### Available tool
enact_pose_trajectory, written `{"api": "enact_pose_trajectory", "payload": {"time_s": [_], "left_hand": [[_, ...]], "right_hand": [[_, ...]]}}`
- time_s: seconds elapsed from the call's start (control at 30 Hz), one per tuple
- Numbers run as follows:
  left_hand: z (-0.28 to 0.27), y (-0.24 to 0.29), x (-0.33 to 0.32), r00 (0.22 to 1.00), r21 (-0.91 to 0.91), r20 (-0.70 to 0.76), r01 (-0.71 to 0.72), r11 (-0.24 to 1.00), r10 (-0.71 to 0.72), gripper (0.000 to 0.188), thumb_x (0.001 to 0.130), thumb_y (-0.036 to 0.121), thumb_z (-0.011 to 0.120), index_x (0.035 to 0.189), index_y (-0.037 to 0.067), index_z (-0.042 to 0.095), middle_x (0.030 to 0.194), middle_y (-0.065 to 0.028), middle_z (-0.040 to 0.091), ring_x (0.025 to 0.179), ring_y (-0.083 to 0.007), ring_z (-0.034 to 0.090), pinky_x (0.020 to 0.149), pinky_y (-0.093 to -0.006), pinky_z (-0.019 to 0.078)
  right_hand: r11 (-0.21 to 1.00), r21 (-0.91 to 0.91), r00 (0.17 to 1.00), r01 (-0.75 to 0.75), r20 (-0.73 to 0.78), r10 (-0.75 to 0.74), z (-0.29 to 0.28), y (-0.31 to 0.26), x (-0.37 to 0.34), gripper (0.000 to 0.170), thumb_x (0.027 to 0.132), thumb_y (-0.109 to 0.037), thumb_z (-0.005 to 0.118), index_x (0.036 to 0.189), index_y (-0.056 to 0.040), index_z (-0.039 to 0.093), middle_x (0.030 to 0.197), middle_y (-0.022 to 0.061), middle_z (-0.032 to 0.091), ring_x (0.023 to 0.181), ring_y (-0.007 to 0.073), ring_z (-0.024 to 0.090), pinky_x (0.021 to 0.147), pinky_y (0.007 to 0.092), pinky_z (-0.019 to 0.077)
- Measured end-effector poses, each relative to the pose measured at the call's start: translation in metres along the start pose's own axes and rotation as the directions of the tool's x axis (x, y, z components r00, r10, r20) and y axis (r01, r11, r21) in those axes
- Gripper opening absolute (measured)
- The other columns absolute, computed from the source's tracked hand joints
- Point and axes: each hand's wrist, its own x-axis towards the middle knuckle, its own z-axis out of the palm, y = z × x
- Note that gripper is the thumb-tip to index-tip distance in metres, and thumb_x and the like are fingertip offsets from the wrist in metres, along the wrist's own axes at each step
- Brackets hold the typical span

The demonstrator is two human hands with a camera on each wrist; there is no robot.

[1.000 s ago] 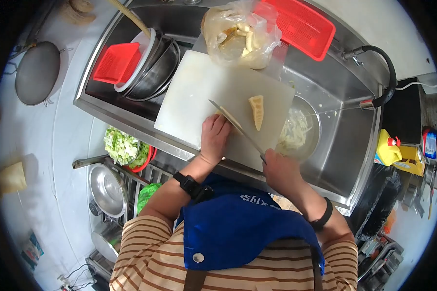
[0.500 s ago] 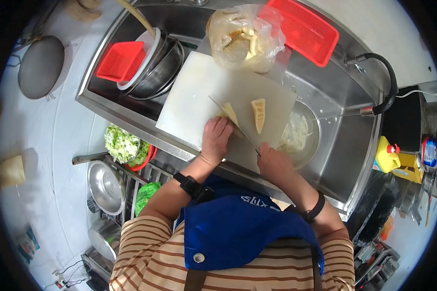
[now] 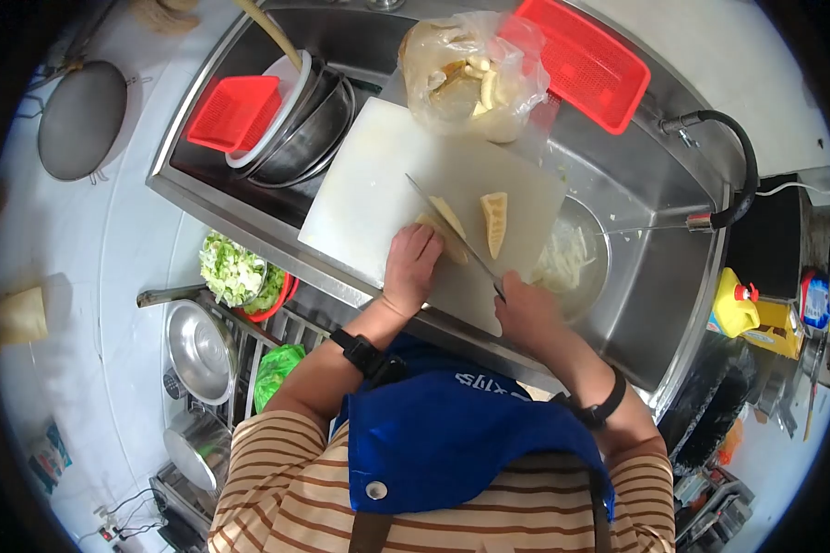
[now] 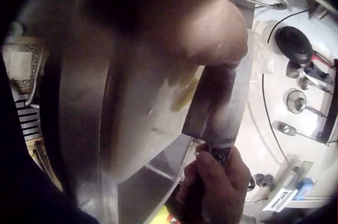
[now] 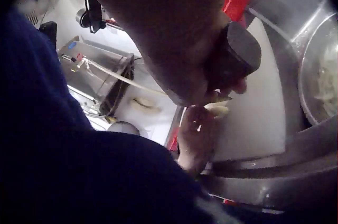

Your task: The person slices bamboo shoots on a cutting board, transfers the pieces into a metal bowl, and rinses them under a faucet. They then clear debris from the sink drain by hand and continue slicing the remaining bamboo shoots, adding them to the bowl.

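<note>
1. Pale yellow piece (image 3: 451, 248), perhaps bamboo shoot: is lying on the cutting board (image 3: 364, 175), by your left fingertips and along the knife's near side.
2. Left hand (image 3: 412, 267): you are keeping its fingers bent, holding the piece down; how firmly, you are not showing.
3. Right hand (image 3: 529, 313): you are closing it round the handle of the knife (image 4: 211, 110), whose blade is slanting across the board.
4. Slice (image 3: 449, 217): is resting along the blade's far side; cutting is apparently part done.
5. Wedge (image 3: 494, 226): is lying apart on the board, seemingly awaiting the knife.
6. Plastic bag (image 3: 427, 69): is standing at the board's far edge, holding more pale chunks (image 3: 487, 88), apparently uncut.
7. Bowl (image 3: 607, 247): is sitting in the sink (image 3: 650, 276), holding pale strips (image 3: 563, 258); whether from this batch, you are giving no sign.
</note>
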Motion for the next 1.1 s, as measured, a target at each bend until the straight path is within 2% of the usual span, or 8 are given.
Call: {"api": "enact_pose_trajectory", "payload": {"time_s": [0.17, 0.37, 0.47, 0.57, 0.73, 0.83, 1.03, 1.1], "left_hand": [[0.001, 0.000, 0.002, 1.000, 0.016, -0.007, -0.015, 1.000, 0.016, 0.027, 0.067, 0.004, 0.057, 0.094, 0.001, 0.059, 0.100, -0.0130, 0.056, 0.097, -0.0318, 0.053, 0.083, -0.0403, 0.0437], [0.001, 0.000, 0.001, 0.999, 0.072, -0.008, 0.035, 0.997, -0.035, 0.028, 0.067, 0.003, 0.057, 0.095, 0.002, 0.060, 0.100, -0.0115, 0.056, 0.097, -0.0314, 0.053, 0.084, -0.0403, 0.0441], [0.004, -0.002, -0.002, 0.997, 0.056, -0.039, 0.074, 0.996, -0.072, 0.029, 0.067, 0.001, 0.057, 0.095, 0.003, 0.060, 0.100, -0.0113, 0.057, 0.097, -0.0313, 0.053, 0.084, -0.0400, 0.0445], [0.004, -0.006, -0.004, 0.997, 0.038, -0.053, 0.066, 0.997, -0.064, 0.030, 0.067, -0.001, 0.056, 0.096, 0.002, 0.060, 0.101, -0.0117, 0.057, 0.097, -0.0313, 0.053, 0.084, -0.0394, 0.0449], [0.002, -0.002, 0.000, 0.997, 0.035, -0.047, 0.057, 0.998, -0.056, 0.030, 0.067, -0.001, 0.055, 0.096, 0.001, 0.060, 0.101, -0.0124, 0.057, 0.098, -0.0318, 0.053, 0.084, -0.0389, 0.0452], [-0.001, -0.002, 0.004, 0.999, 0.016, -0.040, 0.033, 0.999, -0.033, 0.031, 0.066, -0.001, 0.056, 0.097, 0.000, 0.059, 0.101, -0.0127, 0.057, 0.098, -0.0323, 0.053, 0.084, -0.0393, 0.0454], [0.003, -0.008, -0.003, 0.998, 0.024, -0.022, 0.058, 0.998, -0.058, 0.031, 0.066, -0.002, 0.055, 0.096, 0.000, 0.059, 0.101, -0.0137, 0.056, 0.098, -0.0333, 0.053, 0.084, -0.0395, 0.0455], [0.003, -0.007, -0.003, 0.998, 0.000, -0.045, 0.045, 0.999, -0.045, 0.031, 0.065, -0.003, 0.056, 0.096, 0.000, 0.059, 0.102, -0.0141, 0.056, 0.098, -0.0333, 0.053, 0.084, -0.0393, 0.0458]], "right_hand": [[0.999, -0.036, 0.999, -0.001, 0.053, 0.003, 0.013, 0.003, 0.001, 0.016, 0.085, -0.014, 0.050, 0.089, -0.0004, 0.044, 0.067, 0.0187, 0.061, 0.061, 0.0355, 0.064, 0.056, 0.0468, 0.0501], [1.000, -0.020, 1.000, 0.000, -0.013, 0.000, 0.024, 0.006, 0.015, 0.018, 0.085, -0.016, 0.052, 0.091, -0.0004, 0.045, 0.068, 0.0206, 0.062, 0.064, 0.0358, 0.064, 0.058, 0.0485, 0.0495], [0.988, 0.151, 0.999, -0.041, -0.019, 0.045, 0.017, 0.010, 0.013, 0.019, 0.085, -0.018, 0.053, 0.091, -0.0007, 0.045, 0.069, 0.0208, 0.062, 0.065, 0.0363, 0.064, 0.060, 0.0489, 0.0488], [0.986, 0.128, 0.994, -0.102, -0.029, 0.107, -0.001, 0.004, 0.003, 0.020, 0.085, -0.018, 0.053, 0.091, -0.0007, 0.045, 0.068, 0.0196, 0.062, 0.064, 0.0367, 0.063, 0.060, 0.0482, 0.0485], [0.998, -0.050, 0.998, 0.028, 0.065, -0.024, 0.002, 0.005, 0.000, 0.020, 0.085, -0.018, 0.053, 0.091, -0.0006, 0.045, 0.068, 0.0180, 0.063, 0.063, 0.0364, 0.063, 0.059, 0.0463, 0.0496], [1.000, 0.007, 0.999, -0.027, 0.034, 0.027, 0.017, 0.006, 0.014, 0.024, 0.085, -0.020, 0.057, 0.093, -0.0019, 0.042, 0.071, 0.0219, 0.061, 0.066, 0.0411, 0.061, 0.061, 0.0507, 0.0465], [0.985, 0.153, 0.997, -0.082, 0.021, 0.080, -0.005, 0.007, 0.010, 0.024, 0.085, -0.020, 0.057, 0.093, -0.0019, 0.043, 0.068, 0.0223, 0.060, 0.066, 0.0421, 0.060, 0.062, 0.0515, 0.0461], [0.995, 0.099, 0.998, -0.033, 0.059, 0.027, -0.013, 0.002, 0.005, 0.024, 0.084, -0.019, 0.057, 0.093, -0.0017, 0.043, 0.067, 0.0222, 0.060, 0.065, 0.0423, 0.060, 0.061, 0.0514, 0.0463]]}}
